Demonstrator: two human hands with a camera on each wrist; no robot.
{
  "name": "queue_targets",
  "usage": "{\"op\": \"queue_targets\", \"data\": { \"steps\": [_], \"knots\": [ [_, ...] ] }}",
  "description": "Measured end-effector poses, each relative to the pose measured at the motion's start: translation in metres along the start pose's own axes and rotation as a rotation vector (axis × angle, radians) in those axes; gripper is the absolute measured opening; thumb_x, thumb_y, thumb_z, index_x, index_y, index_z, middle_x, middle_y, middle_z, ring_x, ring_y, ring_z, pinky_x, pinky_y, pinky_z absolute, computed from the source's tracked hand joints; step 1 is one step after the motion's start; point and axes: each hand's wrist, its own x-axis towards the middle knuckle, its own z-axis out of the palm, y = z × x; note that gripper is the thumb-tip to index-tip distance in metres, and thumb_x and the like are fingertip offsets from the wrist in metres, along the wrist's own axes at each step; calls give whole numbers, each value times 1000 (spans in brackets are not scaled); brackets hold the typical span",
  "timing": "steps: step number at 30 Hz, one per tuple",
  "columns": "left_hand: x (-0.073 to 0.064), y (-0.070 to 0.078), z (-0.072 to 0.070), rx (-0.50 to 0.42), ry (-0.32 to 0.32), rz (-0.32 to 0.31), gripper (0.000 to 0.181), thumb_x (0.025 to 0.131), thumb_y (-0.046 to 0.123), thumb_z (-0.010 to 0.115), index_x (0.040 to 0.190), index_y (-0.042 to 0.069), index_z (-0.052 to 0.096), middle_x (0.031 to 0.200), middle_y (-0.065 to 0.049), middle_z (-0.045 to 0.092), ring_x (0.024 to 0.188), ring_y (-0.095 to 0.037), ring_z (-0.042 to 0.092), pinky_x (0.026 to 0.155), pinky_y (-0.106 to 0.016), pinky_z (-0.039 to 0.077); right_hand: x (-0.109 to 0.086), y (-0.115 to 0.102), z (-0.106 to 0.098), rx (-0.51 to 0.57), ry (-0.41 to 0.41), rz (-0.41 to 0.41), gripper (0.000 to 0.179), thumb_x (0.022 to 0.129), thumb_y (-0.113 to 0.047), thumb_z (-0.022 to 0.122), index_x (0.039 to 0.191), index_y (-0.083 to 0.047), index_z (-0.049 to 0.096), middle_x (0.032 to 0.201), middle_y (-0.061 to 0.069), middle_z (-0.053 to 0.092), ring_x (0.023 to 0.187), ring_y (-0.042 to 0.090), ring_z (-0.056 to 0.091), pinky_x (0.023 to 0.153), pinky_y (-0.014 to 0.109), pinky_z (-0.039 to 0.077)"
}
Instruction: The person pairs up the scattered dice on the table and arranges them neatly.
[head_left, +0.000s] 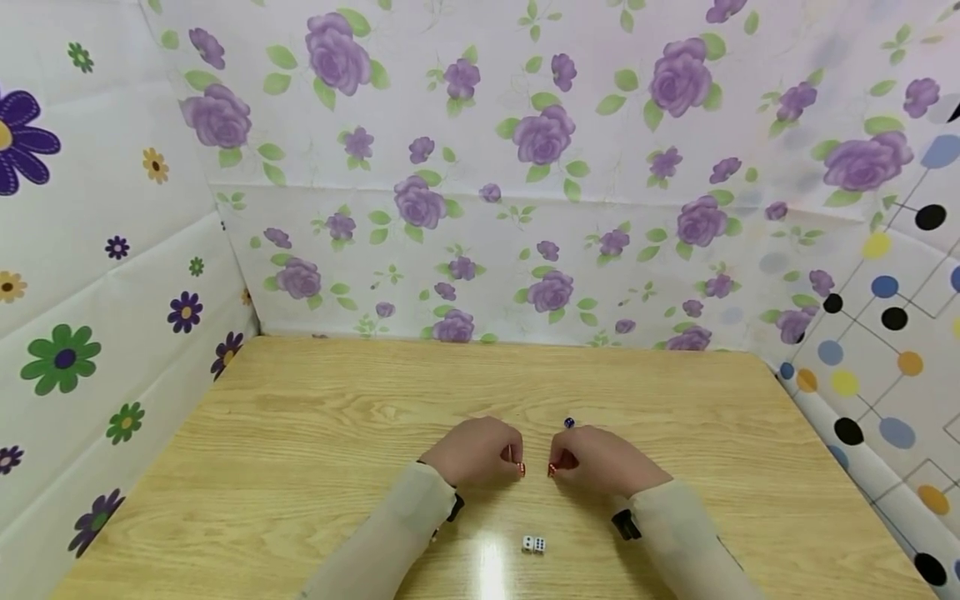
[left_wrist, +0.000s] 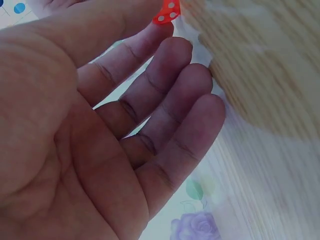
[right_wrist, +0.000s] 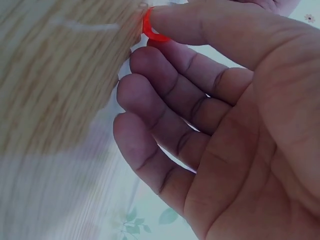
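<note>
My left hand (head_left: 480,450) pinches a red die (left_wrist: 168,12) with white pips between thumb and index finger, close over the tabletop. Facing it across a small gap, my right hand (head_left: 600,458) pinches another red die (right_wrist: 153,28), mostly covered by the thumb in the right wrist view. The other fingers of both hands are bent loosely with their tips near the wood. Two white dice (head_left: 534,544) with dark pips sit side by side nearer to me. A dark blue die (head_left: 569,422) lies just beyond my right hand.
The wood-grain table (head_left: 337,400) runs back to a wall cloth (head_left: 480,250) printed with purple roses. A flower-printed cloth (head_left: 112,292) stands at the left and a dotted cloth (head_left: 885,375) at the right. Black straps (head_left: 626,525) are around the wrists.
</note>
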Motion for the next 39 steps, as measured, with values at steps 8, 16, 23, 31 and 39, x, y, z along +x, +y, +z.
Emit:
{"op": "queue_targets", "data": {
  "steps": [8, 16, 23, 31, 39],
  "knots": [
    [2, 3, 3, 25, -12, 8, 14, 84, 30, 72, 74, 28, 62, 69, 17, 56, 62, -3, 50, 61, -22, 43, 0, -6, 0, 27, -53, -31, 7, 87, -23, 68, 84, -27, 65, 76, -17, 56, 65, 2, 51, 62, 25, 43],
    [0, 3, 1, 2, -33, 2, 12, 84, 33, 72, 78, 28, 63, 72, 18, 56, 64, -1, 52, 62, -22, 45, 0, -6, -1, 31, -50, -48, 5, 87, -23, 68, 86, -26, 64, 75, -16, 55, 64, 2, 49, 60, 24, 43],
    [-2, 2, -4, -5, -8, -1, 9, 82, 26, 73, 80, 26, 64, 75, 17, 57, 66, -3, 52, 64, -22, 45, -3, -4, -3, 15, -35, -11, 4, 87, -24, 68, 88, -25, 65, 75, -16, 54, 63, 4, 48, 60, 25, 42],
    [1, 5, 1, -6, -28, 12, 5, 83, 23, 72, 83, 24, 67, 74, 18, 57, 65, -2, 52, 64, -21, 44, -3, -8, -3, 9, -34, -42, 4, 87, -23, 68, 85, -25, 65, 75, -16, 55, 64, 3, 49, 62, 24, 43],
    [0, 9, 1, 35, -21, -1, 12, 83, 27, 72, 77, 27, 62, 71, 17, 55, 63, -3, 51, 62, -22, 44, -1, -9, -1, -12, -45, -52, 8, 88, -24, 68, 82, -27, 63, 73, -17, 53, 62, 3, 48, 60, 23, 42]
  ]
}}
